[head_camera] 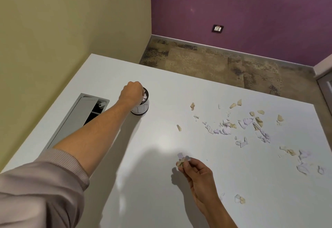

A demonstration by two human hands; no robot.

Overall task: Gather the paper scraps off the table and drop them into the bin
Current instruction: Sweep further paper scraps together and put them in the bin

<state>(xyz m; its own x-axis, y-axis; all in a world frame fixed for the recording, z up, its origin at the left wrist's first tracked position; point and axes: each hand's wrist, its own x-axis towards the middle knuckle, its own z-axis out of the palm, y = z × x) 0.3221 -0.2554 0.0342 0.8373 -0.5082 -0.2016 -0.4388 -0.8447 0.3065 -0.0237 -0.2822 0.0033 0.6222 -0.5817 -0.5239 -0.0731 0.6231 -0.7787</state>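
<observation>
From the head view, the left hand point(132, 93) reached out over the small round bin point(142, 104), which stood on the white desk point(152, 182) near the cable hatch point(79, 118). Its fingers were curled down at the bin's mouth; whether they still gripped paper or had let it go could not be told, since the knuckles hid the fingertips. White scraps showed inside the rim just beside them. The right hand point(195, 172) hovered low over the desk nearer the person, its fingers pinching a small wad of scraps point(183, 158), lilac and tan. Most of the loose paper scraps point(251, 127) lay well apart from the bin, spread over the right part of the desk, with one tan bit point(178, 128) lying alone between and another small clump point(239, 199) near the right forearm.

The step in hand looked like the drop itself. To do it well, the left fingers should part squarely above the opening, low enough that light paper falls inside and does not drift, without nudging the bin, which looks light enough to tip. The right hand's wad should stay firmly pinched until it too is over the mouth
</observation>
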